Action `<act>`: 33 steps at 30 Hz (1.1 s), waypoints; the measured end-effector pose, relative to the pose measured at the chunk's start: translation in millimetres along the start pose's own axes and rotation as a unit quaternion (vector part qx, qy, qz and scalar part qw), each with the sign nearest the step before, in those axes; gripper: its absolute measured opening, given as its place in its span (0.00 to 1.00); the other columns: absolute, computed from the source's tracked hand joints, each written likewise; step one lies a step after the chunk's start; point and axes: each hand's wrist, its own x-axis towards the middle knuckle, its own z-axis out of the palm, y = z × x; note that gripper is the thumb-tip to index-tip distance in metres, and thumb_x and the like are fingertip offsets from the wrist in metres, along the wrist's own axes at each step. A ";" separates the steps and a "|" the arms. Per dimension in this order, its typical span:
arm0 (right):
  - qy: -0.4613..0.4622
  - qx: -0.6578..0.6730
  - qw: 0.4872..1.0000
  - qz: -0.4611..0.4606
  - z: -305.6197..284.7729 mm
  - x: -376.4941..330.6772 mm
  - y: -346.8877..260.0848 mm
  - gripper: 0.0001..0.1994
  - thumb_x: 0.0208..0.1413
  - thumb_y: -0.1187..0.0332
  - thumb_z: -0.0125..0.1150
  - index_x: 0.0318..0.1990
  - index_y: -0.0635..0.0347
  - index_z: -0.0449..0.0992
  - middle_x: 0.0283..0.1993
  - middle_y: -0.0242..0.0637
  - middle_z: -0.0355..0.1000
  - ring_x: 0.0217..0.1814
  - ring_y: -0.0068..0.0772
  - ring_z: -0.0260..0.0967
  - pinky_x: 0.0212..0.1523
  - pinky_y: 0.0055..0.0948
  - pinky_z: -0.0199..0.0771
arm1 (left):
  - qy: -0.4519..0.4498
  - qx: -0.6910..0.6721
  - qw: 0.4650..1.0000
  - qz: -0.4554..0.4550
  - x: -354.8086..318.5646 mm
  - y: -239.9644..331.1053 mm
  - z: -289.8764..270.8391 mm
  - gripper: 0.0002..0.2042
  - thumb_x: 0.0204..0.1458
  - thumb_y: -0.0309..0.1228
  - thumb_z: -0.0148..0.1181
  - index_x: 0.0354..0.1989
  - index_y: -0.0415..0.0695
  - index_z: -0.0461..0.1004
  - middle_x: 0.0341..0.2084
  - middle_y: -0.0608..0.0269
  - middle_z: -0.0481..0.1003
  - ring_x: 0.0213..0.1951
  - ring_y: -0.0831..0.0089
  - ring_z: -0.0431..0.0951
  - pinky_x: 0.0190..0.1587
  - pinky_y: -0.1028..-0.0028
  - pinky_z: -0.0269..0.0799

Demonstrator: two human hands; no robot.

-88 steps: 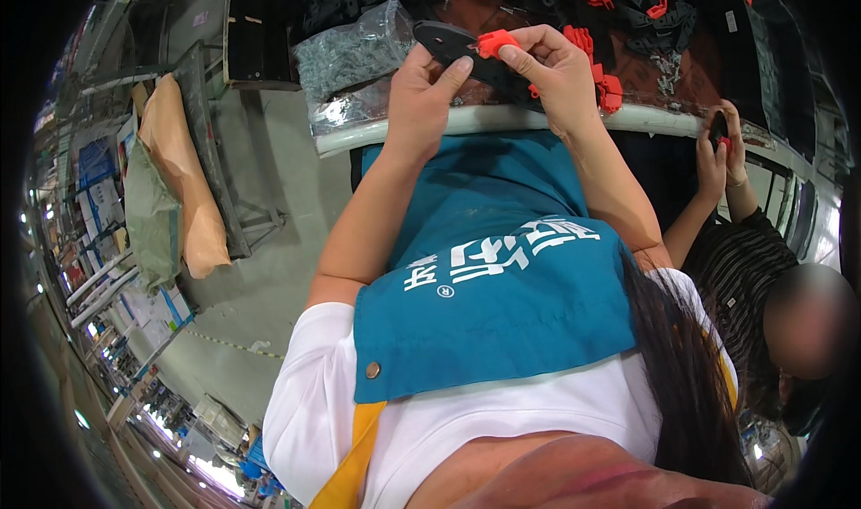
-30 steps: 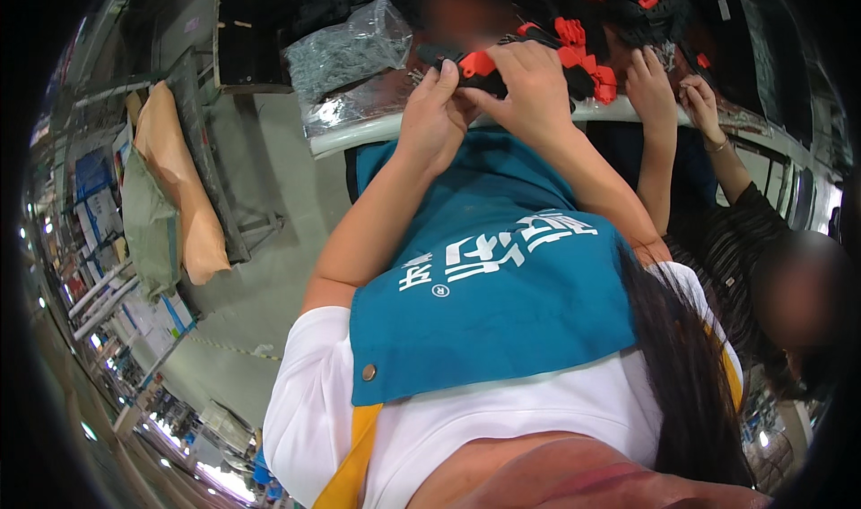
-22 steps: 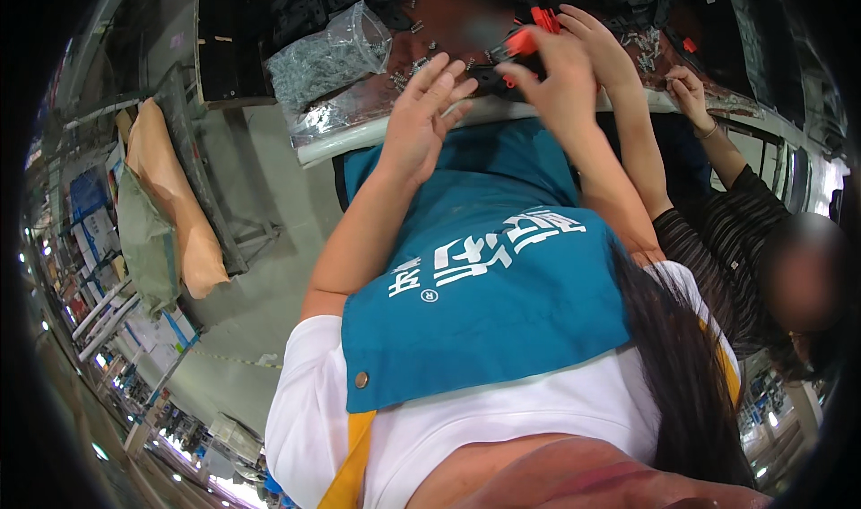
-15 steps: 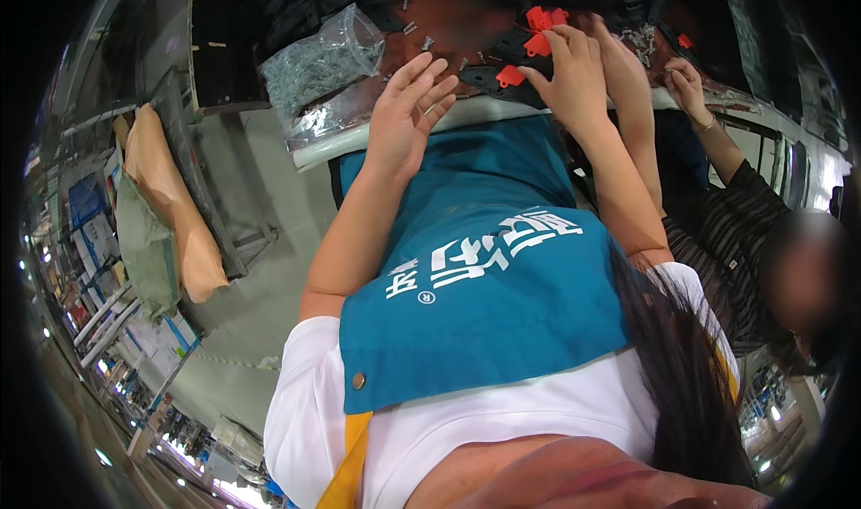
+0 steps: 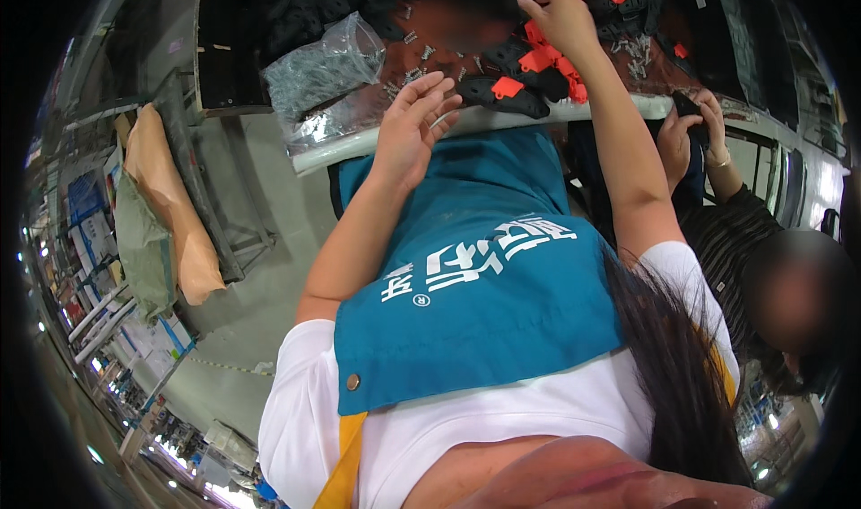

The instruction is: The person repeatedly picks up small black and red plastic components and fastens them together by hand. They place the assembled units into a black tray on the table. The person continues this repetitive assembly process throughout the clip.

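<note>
My left hand [image 5: 417, 125] hovers over the near edge of the table, palm turned inward and fingers apart, holding nothing. Beside its fingertips lie small silvery metal pieces [image 5: 427, 52] that look like springs or screws. My right hand [image 5: 565, 20] reaches farther out over a cluster of red plastic pieces [image 5: 538, 58], thumb and fingers apart, with nothing visible between them. Between my hands, a black molded part [image 5: 525, 104] rests at the table's near edge with a red plastic piece [image 5: 507, 88] on it.
A clear bag [image 5: 327, 68] of small metal pieces stands at the left of the table. Black parts [image 5: 309, 7] are heaped behind it. On the right, a co-worker's hands [image 5: 674, 146] hold a small black part [image 5: 686, 105]. More metal pieces [image 5: 635, 53] lie farther right.
My right hand has moved away from the near red pieces, farther out over the table. My left hand has barely shifted. The co-worker's hand has withdrawn from beside mine to join their other hand.
</note>
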 end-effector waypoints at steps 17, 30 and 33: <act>-0.012 0.139 0.983 -0.117 -27.3 -66.7 -100.0 0.18 0.41 0.65 0.68 0.38 0.62 0.69 0.34 0.38 0.69 0.34 0.37 0.70 0.33 0.30 0.70 | -0.078 0.011 0.996 0.045 6.0 7.2 4.9 0.16 0.59 0.31 0.50 0.54 0.39 0.65 0.45 0.59 0.73 0.46 0.71 0.74 0.50 0.70 0.70; -0.029 0.070 0.976 -0.204 4.3 -72.2 -109.7 0.06 0.48 0.65 0.64 0.31 0.55 0.76 0.29 0.34 0.70 0.35 0.41 0.66 0.36 0.37 0.68 | 0.067 0.019 0.987 0.145 6.9 24.9 -55.1 0.10 0.56 0.28 0.54 0.45 0.41 0.69 0.36 0.62 0.74 0.37 0.74 0.76 0.42 0.72 0.75; 0.020 -0.058 0.986 -0.157 -3.1 -40.1 -76.2 0.03 0.49 0.68 0.61 0.31 0.53 0.76 0.30 0.34 0.71 0.34 0.42 0.66 0.37 0.38 0.69 | 0.105 -0.013 0.983 0.147 1.5 27.5 -72.4 0.09 0.57 0.28 0.53 0.45 0.42 0.67 0.36 0.61 0.73 0.38 0.72 0.76 0.42 0.70 0.75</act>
